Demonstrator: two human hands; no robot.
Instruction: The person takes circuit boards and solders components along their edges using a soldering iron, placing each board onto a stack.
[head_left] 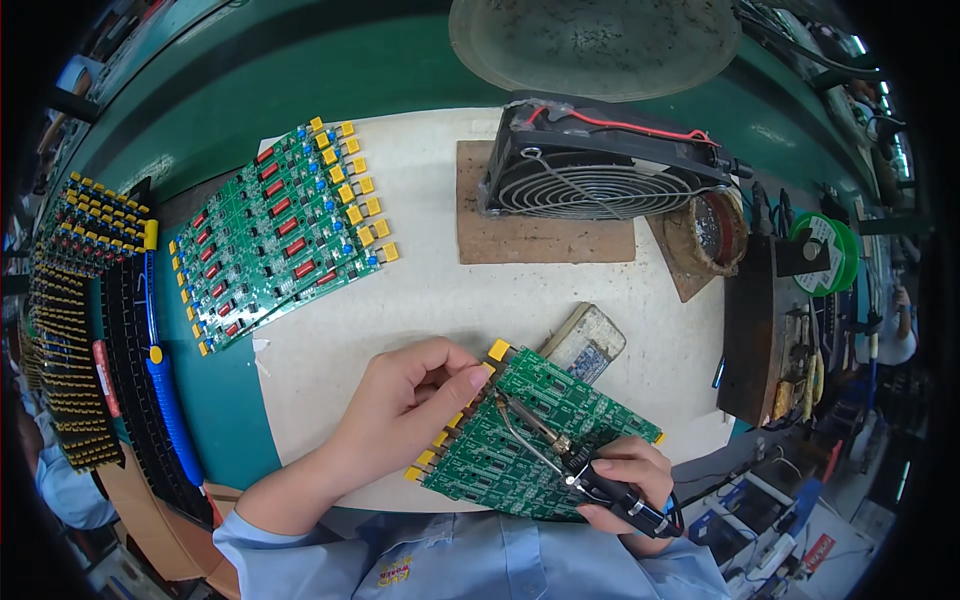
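Note:
A green circuit board point(597, 408) lies tilted in front of me, with yellow connectors point(498, 350) along its left edge. My left hand point(408, 392) is closed at that edge, thumb and fingers pinched by the upper connectors; the exact grip under the thumb is hidden. In my right hand point(637, 478) is a black soldering iron point(617, 500) with a thin bent metal tube beside its barrel. Its tip points up and left, close to the connector row near my left thumb. Under the board's far edge sits a worn pale block point(588, 342).
Several populated boards point(280, 230) overlap at the left. Beyond the board, a black fan point(600, 165) with a wire guard stands on a brown sheet point(545, 240). A round pot point(715, 235), a dark box point(750, 340) and a green solder spool point(838, 258) stand right. A blue tool point(172, 410) lies left.

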